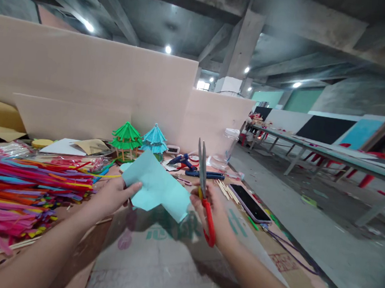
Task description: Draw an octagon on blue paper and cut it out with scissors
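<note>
left hand (114, 195) pinching light-blue paper sheet (156, 187) | right hand (211, 212) gripping red-handled scissors (204, 186), blades closed, pointing up | paper lying just left of blades

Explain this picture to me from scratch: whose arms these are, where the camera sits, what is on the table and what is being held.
There is no machine here. The one picture comes from a camera worn on a person's head, looking forward and down, so the two bare arms are that person's own. The left hand pinches a sheet of light blue paper. The right hand holds red-handled scissors, blades pointing up and nearly closed, beside the paper.

On the cardboard-covered table lie a big pile of coloured pipe cleaners, two small model pavilions, one green and one blue, a blue glue gun, some wooden sticks and a phone. Long tables stand further back on the right.
</note>
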A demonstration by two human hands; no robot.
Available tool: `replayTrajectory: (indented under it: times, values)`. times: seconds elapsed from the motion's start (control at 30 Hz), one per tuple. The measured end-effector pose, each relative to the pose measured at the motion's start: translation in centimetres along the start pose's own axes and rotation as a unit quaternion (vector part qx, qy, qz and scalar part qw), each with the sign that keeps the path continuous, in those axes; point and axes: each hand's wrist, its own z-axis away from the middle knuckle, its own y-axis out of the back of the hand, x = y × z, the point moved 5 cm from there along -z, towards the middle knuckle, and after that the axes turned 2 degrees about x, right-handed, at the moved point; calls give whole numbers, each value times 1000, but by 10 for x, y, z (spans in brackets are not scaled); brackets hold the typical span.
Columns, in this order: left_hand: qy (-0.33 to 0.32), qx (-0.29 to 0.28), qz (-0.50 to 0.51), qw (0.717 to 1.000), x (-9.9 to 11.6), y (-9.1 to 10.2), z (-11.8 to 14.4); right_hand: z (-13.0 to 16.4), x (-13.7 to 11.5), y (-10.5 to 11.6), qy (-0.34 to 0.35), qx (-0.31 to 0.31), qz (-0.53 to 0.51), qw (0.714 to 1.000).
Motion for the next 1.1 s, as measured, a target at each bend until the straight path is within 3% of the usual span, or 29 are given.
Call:
replayTrajectory:
  times: [0.1, 0.17, 0.43, 0.7, 0.97, 1.1]
  values:
    - [16, -87, -36, 995, 11, -14, 10, -7, 6, 9, -2, 29, -2, 1000]
    - [17, -114, -48, 992, 18, -16, 14, -9, 10, 10, -16, 19, -10, 1000]
    - [35, -147, -48, 987, 24, -17, 17, -6, 24, 4, -54, -68, -52, 995]
    - [50, -178, -19, 983, 15, -28, 17, -2, 10, 2, -45, -60, -54, 996]
    - [36, -144, 29, 988, 21, -24, 18, -3, 4, 1, -29, -59, -16, 998]
    - [20, -67, 51, 996, 20, -16, 13, -6, 1, 7, -5, -6, 13, 1000]
